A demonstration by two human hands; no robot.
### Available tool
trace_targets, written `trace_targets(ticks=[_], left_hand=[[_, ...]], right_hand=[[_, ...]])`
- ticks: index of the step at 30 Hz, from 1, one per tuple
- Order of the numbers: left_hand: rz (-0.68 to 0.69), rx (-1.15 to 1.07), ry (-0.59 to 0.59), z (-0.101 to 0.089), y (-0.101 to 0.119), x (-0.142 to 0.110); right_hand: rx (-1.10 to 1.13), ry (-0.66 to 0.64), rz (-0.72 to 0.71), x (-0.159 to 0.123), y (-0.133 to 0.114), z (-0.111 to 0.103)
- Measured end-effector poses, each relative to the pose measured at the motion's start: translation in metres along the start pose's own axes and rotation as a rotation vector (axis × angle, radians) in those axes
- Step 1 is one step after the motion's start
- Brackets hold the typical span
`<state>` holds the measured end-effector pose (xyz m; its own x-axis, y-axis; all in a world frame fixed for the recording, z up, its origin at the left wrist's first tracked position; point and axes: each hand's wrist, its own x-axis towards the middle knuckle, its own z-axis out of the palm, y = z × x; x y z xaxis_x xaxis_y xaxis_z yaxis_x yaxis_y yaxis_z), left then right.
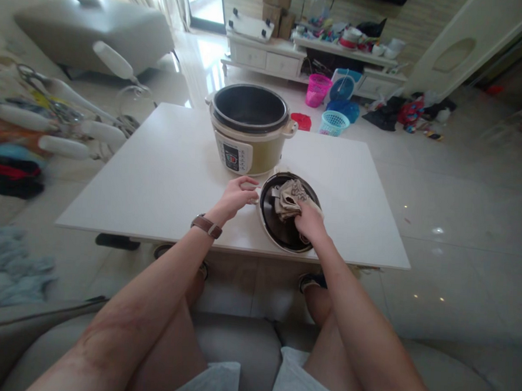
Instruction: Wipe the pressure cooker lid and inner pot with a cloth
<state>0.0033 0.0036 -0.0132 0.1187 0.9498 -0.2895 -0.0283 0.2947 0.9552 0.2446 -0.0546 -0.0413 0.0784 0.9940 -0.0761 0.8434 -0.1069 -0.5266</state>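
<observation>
A round pressure cooker lid (pixel 269 221) lies with its dark inner side up near the front of the white table. My right hand (pixel 309 219) is closed on a brown patterned cloth (pixel 293 193), bunched up and pressed against the inside of the lid. At the lid's left edge, my left hand (pixel 238 197) grips the rim with curled fingers; its fingertips are partly hard to make out. Just behind the lid stands an electric pressure cooker (pixel 263 154), without its lid, its dark inner pot (pixel 251 107) showing and a control panel on the front.
The white table (pixel 165 172) spans the space before my knees. Beyond it, a TV cabinet (pixel 269 57) carries cluttered items, with a pink basket (pixel 318 90) and a light blue basket (pixel 334 122) on the floor. A white-armed lamp-like object (pixel 70 131) stands at the left.
</observation>
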Motion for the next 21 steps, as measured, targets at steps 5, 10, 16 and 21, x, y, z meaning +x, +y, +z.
trace_targets(ticks=[5,10,16,21], left_hand=[[-0.005,-0.005,-0.016,0.004,0.004,-0.003],[0.017,-0.01,-0.061,0.006,0.009,-0.009],[0.06,0.015,-0.051,0.002,0.002,-0.003],[0.06,0.0,-0.031,0.003,0.0,-0.001]], right_hand=[[0.22,-0.099,0.157,-0.004,-0.005,-0.001],[0.928,-0.023,0.198,0.001,-0.017,0.006],[0.897,0.418,0.144,0.007,-0.016,-0.011],[0.426,0.434,-0.059,-0.008,-0.018,-0.014]])
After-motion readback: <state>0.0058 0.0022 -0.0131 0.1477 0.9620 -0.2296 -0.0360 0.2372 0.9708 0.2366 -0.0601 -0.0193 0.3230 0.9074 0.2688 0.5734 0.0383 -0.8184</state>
